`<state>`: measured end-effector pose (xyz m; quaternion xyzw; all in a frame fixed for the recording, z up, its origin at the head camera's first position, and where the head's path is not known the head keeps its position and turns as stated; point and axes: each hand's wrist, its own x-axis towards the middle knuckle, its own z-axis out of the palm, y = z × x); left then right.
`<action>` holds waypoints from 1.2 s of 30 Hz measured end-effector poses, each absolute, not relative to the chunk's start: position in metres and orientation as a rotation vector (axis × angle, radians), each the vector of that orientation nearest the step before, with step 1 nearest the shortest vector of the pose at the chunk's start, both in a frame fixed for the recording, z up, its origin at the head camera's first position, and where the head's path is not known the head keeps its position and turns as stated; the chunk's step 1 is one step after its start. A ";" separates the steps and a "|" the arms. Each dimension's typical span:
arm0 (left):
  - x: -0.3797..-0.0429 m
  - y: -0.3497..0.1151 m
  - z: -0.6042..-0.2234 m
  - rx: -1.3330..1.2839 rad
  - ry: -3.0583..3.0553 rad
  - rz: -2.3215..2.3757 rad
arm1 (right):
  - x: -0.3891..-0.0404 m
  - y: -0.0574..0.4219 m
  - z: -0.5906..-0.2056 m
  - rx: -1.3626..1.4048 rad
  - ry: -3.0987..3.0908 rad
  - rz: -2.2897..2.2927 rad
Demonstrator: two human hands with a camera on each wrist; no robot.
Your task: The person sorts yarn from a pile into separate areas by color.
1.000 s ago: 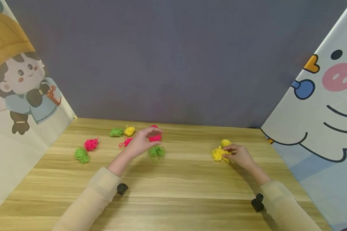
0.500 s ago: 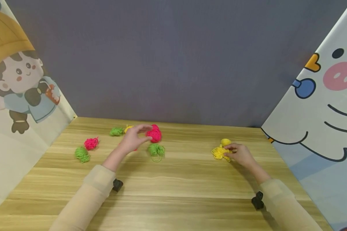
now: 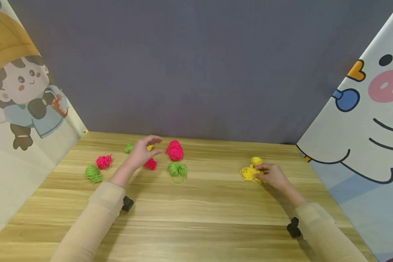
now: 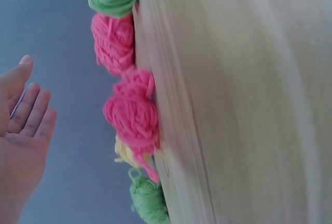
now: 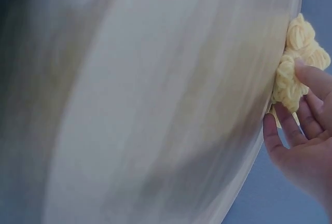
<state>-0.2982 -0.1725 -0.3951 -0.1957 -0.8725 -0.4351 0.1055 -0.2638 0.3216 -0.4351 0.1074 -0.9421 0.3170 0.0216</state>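
Observation:
My right hand (image 3: 274, 176) is at the loose yellow yarn bundle (image 3: 249, 173) on the right of the table, pinching it between thumb and fingers. In the right wrist view the thumb lies on the yarn (image 5: 288, 81), with the fingertips on its other side. Just behind it sits a yellow yarn ball (image 3: 256, 161). My left hand (image 3: 142, 153) hovers over the left group, thumb and fingers spread, holding nothing. Near it are a pink yarn bundle (image 3: 150, 163), a yellow one (image 3: 150, 147) and a green one (image 3: 129, 148), the latter two partly hidden.
Right of the left hand lie a pink yarn ball (image 3: 175, 151) and a green bundle (image 3: 177, 169) with a loose loop. Farther left are another pink bundle (image 3: 103, 162) and a green one (image 3: 93, 174). A grey panel (image 3: 196, 72) stands behind the wooden table (image 3: 209, 211).
My left hand has drawn left and slightly back, uncovering the pink ball and the green bundle while covering part of the far green one. My right hand stays at the yellow yarn.

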 end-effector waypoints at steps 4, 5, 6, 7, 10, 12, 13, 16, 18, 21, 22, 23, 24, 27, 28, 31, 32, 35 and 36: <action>-0.304 -0.178 -0.396 -0.537 -2.593 -1.276 | -0.264 0.323 -0.435 0.324 -2.940 0.974; -0.306 -0.180 -0.397 -0.528 -2.592 -1.274 | -0.264 0.323 -0.436 0.332 -2.940 0.966; -0.308 -0.182 -0.397 -0.522 -2.596 -1.277 | -0.265 0.323 -0.437 0.334 -2.938 0.959; -0.309 -0.183 -0.397 -0.512 -2.601 -1.277 | -0.266 0.323 -0.437 0.342 -2.939 0.949; -0.314 -0.188 -0.397 -0.492 -2.614 -1.269 | -0.268 0.323 -0.439 0.357 -2.935 0.932; -0.316 -0.190 -0.398 -0.475 -2.631 -1.259 | -0.268 0.322 -0.439 0.347 -2.935 0.928; -0.318 -0.191 -0.398 -0.464 -2.640 -1.251 | -0.268 0.322 -0.439 0.336 -2.938 0.931; -0.322 -0.194 -0.400 -0.439 -2.658 -1.249 | -0.268 0.321 -0.439 0.324 -2.938 0.935; -0.324 -0.195 -0.402 -0.419 -2.669 -1.251 | -0.268 0.321 -0.439 0.325 -2.939 0.935; -0.326 -0.198 -0.403 -0.395 -2.684 -1.258 | -0.268 0.321 -0.439 0.322 -2.939 0.943; -0.327 -0.199 -0.404 -0.389 -2.689 -1.260 | -0.268 0.321 -0.439 0.333 -2.940 0.944; -0.328 -0.199 -0.405 -0.380 -2.692 -1.266 | -0.268 0.321 -0.439 0.342 -2.940 0.944; -0.329 -0.200 -0.405 -0.374 -2.699 -1.269 | -0.268 0.322 -0.439 0.340 -2.942 0.949; -0.333 -0.201 -0.408 -0.362 -2.715 -1.272 | -0.269 0.323 -0.440 0.337 -2.948 0.967; -0.334 -0.202 -0.409 -0.359 -2.722 -1.255 | -0.269 0.323 -0.440 0.338 -2.951 0.972; -0.337 -0.204 -0.412 -0.358 -2.745 -1.229 | -0.270 0.324 -0.439 0.332 -2.956 0.980; -0.338 -0.205 -0.413 -0.355 -2.754 -1.214 | -0.270 0.324 -0.439 0.342 -2.956 0.973; -0.341 -0.209 -0.416 -0.357 -2.778 -1.162 | -0.270 0.324 -0.437 0.363 -2.951 0.957; -0.342 -0.210 -0.417 -0.360 -2.783 -1.136 | -0.270 0.325 -0.436 0.367 -2.950 0.958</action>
